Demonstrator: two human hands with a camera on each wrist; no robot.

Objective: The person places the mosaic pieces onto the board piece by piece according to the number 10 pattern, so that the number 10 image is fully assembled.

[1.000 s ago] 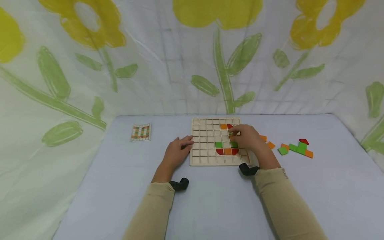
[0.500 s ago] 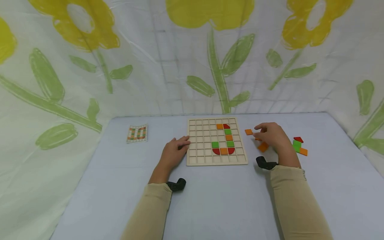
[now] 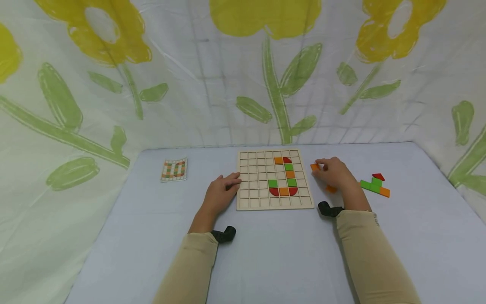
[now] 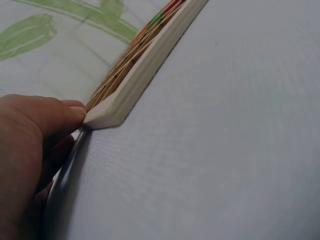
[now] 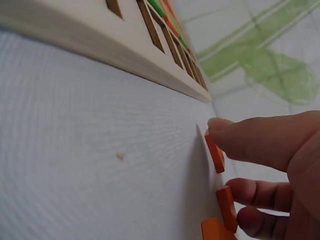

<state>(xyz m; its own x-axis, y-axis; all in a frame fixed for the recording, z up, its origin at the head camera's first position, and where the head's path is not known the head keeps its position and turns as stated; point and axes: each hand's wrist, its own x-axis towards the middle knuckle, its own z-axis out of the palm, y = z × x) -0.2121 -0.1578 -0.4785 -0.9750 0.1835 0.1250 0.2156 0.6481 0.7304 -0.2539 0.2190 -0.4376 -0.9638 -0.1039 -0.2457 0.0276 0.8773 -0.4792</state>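
Observation:
My left hand [image 3: 221, 194] rests against the left edge of a wooden grid board [image 3: 255, 202]; in the left wrist view its thumb [image 4: 65, 117] touches the board's corner. Orange, green and red tiles sit in the board's right half, forming a hooked line, with a green tile [image 3: 272, 183] at its left end. Just right of the board, my right hand [image 3: 336, 174] pinches an orange square tile [image 5: 215, 154] between thumb and forefinger, the forefinger mostly hidden. Its other fingers lie by a second orange tile [image 5: 227, 209].
A small pattern card [image 3: 174, 169] lies at the back left of the table. Right of my right hand are loose pieces: green tiles [image 3: 373, 186], an orange tile [image 3: 384, 192] and a red piece [image 3: 378, 176]. Another orange tile [image 3: 331, 188] lies beneath that hand. A flowered cloth hangs behind.
My right hand left the board for the loose tiles, then shifted slightly left onto an orange tile. An orange tile now shows in the line where the hand was. My left hand stays at the board edge.

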